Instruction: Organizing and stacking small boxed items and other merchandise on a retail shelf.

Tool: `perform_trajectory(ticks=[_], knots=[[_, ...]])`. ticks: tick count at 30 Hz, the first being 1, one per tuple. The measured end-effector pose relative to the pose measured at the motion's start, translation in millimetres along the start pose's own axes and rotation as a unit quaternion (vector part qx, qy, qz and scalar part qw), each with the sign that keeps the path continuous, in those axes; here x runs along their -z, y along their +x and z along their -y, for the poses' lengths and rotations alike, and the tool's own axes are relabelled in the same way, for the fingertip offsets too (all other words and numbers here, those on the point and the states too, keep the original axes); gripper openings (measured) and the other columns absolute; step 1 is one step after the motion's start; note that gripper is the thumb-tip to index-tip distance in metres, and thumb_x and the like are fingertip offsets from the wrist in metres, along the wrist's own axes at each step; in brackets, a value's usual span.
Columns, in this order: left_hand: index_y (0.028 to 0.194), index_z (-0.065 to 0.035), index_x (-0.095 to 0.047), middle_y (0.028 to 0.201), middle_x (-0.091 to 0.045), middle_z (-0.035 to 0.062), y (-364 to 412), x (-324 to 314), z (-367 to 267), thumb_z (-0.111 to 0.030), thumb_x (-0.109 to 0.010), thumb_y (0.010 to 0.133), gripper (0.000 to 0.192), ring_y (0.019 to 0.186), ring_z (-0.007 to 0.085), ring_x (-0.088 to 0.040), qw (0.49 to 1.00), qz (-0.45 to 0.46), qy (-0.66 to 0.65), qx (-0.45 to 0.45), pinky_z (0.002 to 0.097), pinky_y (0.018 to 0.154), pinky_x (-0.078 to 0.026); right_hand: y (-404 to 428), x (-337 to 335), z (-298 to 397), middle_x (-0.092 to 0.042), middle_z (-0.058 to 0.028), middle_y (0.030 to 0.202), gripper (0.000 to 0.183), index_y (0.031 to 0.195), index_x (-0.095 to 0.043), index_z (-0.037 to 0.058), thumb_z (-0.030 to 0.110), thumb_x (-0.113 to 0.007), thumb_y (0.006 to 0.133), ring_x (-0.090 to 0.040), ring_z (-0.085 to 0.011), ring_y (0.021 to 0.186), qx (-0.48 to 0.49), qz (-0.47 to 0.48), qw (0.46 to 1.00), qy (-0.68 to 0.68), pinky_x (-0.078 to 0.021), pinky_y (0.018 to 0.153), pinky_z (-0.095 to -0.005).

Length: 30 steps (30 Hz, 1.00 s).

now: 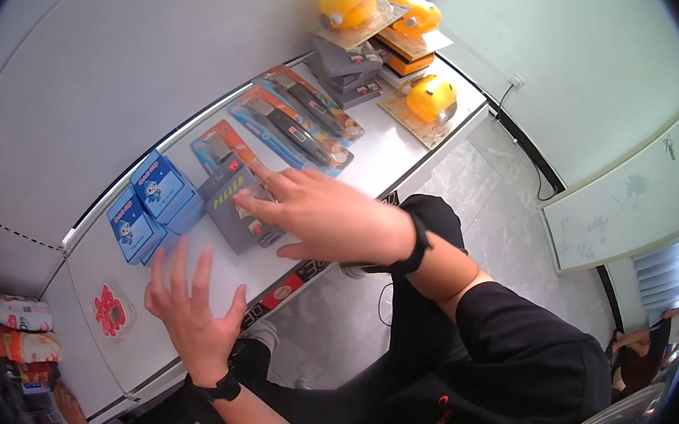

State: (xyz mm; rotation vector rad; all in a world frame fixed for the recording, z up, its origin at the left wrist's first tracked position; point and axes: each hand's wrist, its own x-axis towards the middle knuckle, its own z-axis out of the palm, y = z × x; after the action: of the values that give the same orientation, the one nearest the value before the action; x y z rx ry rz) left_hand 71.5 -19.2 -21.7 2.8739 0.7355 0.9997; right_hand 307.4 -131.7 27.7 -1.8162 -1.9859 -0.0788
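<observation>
My right hand (314,211), a black band at its wrist, reaches over a grey peeler box (227,189) with fingers spread; whether the fingertips touch the box cannot be told. This box overlaps a carded package (221,139) behind it. My left hand (194,308), wearing a black watch, hovers palm down above the white table (159,330) with nothing in it. Just beyond its fingers stand small blue boxes (166,187) in stacks. Two more carded packages with black-handled tools (297,135) lie side by side further right.
Yellow toys on cards (432,100) and stacked grey boxes (351,58) occupy the table's far right. A red patterned roll (111,310) lies at the left. Packaged goods (23,329) and another person's hand (69,408) are at the far left edge. Another person is partly visible at lower right.
</observation>
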Motion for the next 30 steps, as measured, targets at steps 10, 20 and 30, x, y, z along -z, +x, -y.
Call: perform_trajectory(ticks=[10,20,30], knots=[[0.128,-0.0194,-0.069,0.147,-0.053,0.0033,9.1,6.3,-10.8,-0.024,-0.077,0.074,0.055,0.139,0.0343,-0.039,0.996,0.087,0.008,0.026,0.0516,0.113,-0.029,10.2,60.0,-105.1,-0.066,-0.018,0.113,0.033,0.121,-0.071,0.0082,0.027,-0.066,0.094,-0.06,-0.0349,0.115,-0.388,-0.322,0.863,-0.026,-0.0487,0.097,-0.0424],[0.131,-0.0144,-0.066,0.145,-0.055,0.0064,8.1,5.8,-10.7,-0.021,-0.076,0.075,0.057,0.14,0.0337,-0.04,0.994,0.101,0.007,0.039,0.0485,0.117,-0.027,16.3,52.7,-135.2,-0.076,-0.016,0.087,0.023,0.103,-0.079,0.0034,0.014,-0.068,0.086,-0.075,-0.0279,0.079,-0.343,-0.473,0.809,0.06,-0.057,0.081,-0.0343],[0.131,-0.0127,-0.065,0.144,-0.056,0.0069,7.2,7.0,-11.1,-0.021,-0.076,0.076,0.057,0.138,0.0332,-0.042,0.994,0.102,0.006,0.039,0.0473,0.116,-0.028,-4.1,73.6,-138.4,-0.073,-0.0133,0.098,0.024,0.112,-0.073,-0.007,0.004,-0.066,0.092,-0.072,-0.0185,0.08,-0.248,-0.604,0.696,0.299,-0.0626,0.075,-0.0299]])
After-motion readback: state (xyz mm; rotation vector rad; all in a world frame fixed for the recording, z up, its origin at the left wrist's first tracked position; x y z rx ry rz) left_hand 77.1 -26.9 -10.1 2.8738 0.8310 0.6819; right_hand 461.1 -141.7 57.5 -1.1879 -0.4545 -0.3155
